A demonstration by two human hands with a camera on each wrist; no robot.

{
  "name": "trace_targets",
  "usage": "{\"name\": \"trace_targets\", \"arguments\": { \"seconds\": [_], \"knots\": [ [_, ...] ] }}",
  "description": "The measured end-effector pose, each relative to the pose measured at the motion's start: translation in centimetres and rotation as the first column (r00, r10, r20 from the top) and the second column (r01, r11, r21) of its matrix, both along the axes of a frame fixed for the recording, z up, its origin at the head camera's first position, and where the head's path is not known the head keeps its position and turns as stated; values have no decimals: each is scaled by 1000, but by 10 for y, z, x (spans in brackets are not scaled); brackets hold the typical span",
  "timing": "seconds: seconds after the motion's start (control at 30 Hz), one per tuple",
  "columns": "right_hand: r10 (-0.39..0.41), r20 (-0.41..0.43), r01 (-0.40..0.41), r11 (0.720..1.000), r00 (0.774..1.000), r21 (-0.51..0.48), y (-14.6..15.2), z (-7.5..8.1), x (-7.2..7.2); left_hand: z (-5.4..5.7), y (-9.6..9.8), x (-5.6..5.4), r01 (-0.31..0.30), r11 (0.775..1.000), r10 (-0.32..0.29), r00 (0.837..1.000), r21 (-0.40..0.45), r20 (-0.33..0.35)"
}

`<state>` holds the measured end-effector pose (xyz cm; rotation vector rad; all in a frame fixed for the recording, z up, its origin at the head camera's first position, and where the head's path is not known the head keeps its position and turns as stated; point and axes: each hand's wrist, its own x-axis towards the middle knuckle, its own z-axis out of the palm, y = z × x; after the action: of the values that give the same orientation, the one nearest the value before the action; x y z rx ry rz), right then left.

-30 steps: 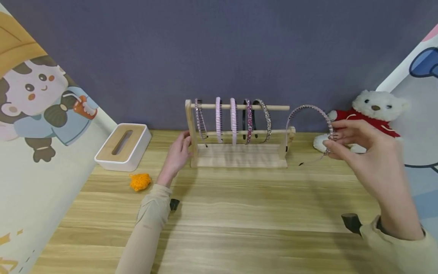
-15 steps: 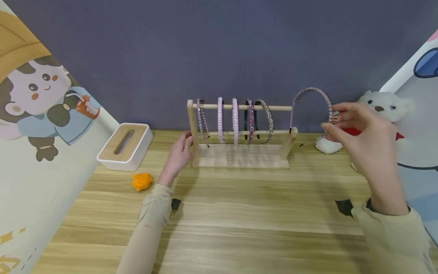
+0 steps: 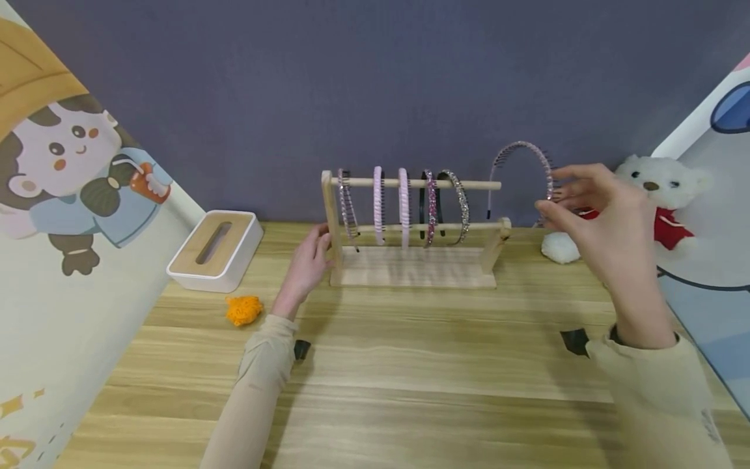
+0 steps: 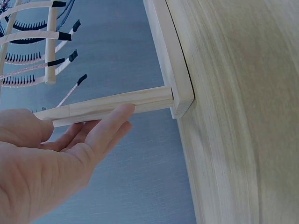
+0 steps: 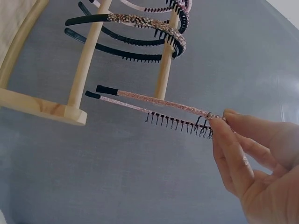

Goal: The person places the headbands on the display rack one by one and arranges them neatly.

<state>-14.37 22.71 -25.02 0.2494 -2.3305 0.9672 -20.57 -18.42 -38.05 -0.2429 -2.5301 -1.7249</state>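
Observation:
My right hand [image 3: 612, 221] pinches a thin pink glittery headband [image 3: 520, 144] by one side, between thumb and fingers. In the right wrist view its comb teeth and dark tips show, and the tips point towards the rack's bars. The headband is held up just beyond the free right end of the top bar. My left hand [image 3: 305, 264] holds the left upright [image 4: 117, 103] of the wooden headband rack [image 3: 410, 267], thumb on one side and fingers on the other. Hanging on the rack are several headbands, among them a pale pink one [image 3: 378, 205] and a silver sparkly one [image 3: 463, 205].
A white tissue box [image 3: 213, 251] with a wooden lid stands at the left, an orange fluffy ball [image 3: 243, 311] in front of it. Behind my right hand sits a white teddy bear [image 3: 665, 189] in red. A dark wall [image 3: 375, 85] rises behind the rack.
My right hand has lifted the pink headband and moved it left, towards the end of the top bar. My left hand stays on the rack's upright.

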Motion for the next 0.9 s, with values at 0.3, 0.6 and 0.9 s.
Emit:
{"name": "trace_targets", "arguments": {
  "seconds": [0.3,0.6,0.9],
  "knots": [
    [0,10,0,1000,1000,7,-16,-2,-6,-1,0,1,2,1000,-2,1000,4,8],
    [36,46,-37,999,998,29,-26,-15,-19,0,1,0,7,1000,-7,1000,12,4],
    [98,66,-101,994,993,43,-41,-33,-32,-1,0,0,3,1000,-3,1000,10,8]
  ]
}}
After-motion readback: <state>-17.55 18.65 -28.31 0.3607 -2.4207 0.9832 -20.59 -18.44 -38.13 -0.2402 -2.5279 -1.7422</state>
